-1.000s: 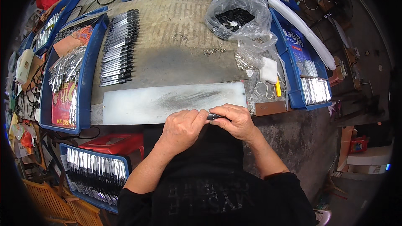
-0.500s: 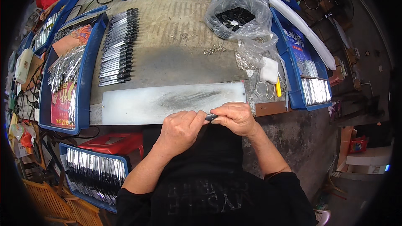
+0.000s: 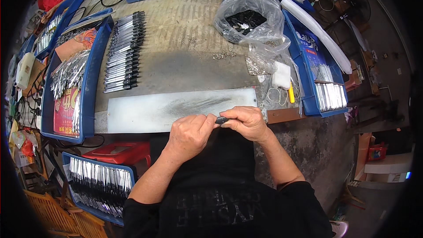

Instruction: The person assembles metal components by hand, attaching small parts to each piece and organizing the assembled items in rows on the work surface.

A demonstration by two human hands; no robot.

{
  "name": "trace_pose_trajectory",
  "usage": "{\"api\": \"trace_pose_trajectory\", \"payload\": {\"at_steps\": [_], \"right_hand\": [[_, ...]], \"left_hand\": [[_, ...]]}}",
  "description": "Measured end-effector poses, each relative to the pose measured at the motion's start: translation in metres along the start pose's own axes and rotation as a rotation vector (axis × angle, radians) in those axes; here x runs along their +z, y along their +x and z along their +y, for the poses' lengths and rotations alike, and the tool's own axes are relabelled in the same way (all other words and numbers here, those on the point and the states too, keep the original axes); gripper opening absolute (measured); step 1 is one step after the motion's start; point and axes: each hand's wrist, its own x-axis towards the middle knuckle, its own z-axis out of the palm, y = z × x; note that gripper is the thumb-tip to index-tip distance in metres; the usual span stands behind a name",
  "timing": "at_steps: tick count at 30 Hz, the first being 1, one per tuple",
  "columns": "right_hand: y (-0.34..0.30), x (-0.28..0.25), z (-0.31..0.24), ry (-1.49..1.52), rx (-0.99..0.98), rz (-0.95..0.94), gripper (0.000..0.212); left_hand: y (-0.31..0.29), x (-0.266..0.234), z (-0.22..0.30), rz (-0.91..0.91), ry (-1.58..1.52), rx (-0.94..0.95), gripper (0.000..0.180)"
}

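Just over the near edge of the white board (image 3: 145, 113), my two hands meet around one small piece. The dark bit between them looks like the black grip of a pen (image 3: 221, 120); the rest is hidden in my fingers. My left hand (image 3: 188, 133) is closed round one end, knuckles up. At the other end, my right hand (image 3: 246, 122) pinches it between thumb and fingers. Beyond the board on the left lies a column of clear pens with black grips (image 3: 124, 53), side by side.
Right of the middle stand a clear plastic bag (image 3: 273, 15) of black parts and a heap of small metal pieces (image 3: 224, 55). Blue trays (image 3: 102, 53) flank the table. Another blue tray (image 3: 128, 172) of pens sits low left, by a red stool (image 3: 141, 150).
The hands keep nearly the same hold on the black piece. The whole view has shifted very slightly.
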Motion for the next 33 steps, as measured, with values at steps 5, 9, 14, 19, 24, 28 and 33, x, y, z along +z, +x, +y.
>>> {"api": "trace_pose_trajectory", "payload": {"at_steps": [5, 9, 14, 19, 24, 28, 33], "right_hand": [[0.001, -0.006, 0.001, 0.002, 0.15, -0.018, 0.022], [0.006, -0.023, 0.014, -0.083, 0.202, 0.086, 0.022], [0.025, -0.044, 0.035, -0.215, 0.288, 0.177, 0.017], [0.054, -0.045, 0.059, -0.407, 0.21, 0.116, 0.014], [0.076, -0.045, 0.093, -0.537, 0.155, 0.127, 0.015], [0.088, -0.045, 0.108, -0.615, 0.188, 0.135, 0.011], [0.094, -0.05, 0.111, -0.69, 0.227, 0.115, 0.01]], "left_hand": [[0.004, 0.01, -0.008, 0.018, 0.025, -0.01, 0.017], [0.005, 0.017, -0.019, -0.023, 0.06, -0.03, 0.016], [0.003, 0.025, -0.024, -0.041, 0.051, -0.054, 0.016], [0.004, 0.025, -0.025, -0.035, 0.022, -0.086, 0.016], [0.005, 0.024, -0.024, -0.031, 0.001, -0.082, 0.016], [0.004, 0.026, -0.025, -0.024, -0.005, -0.089, 0.016], [0.004, 0.025, -0.025, -0.037, -0.011, -0.087, 0.017]]}}
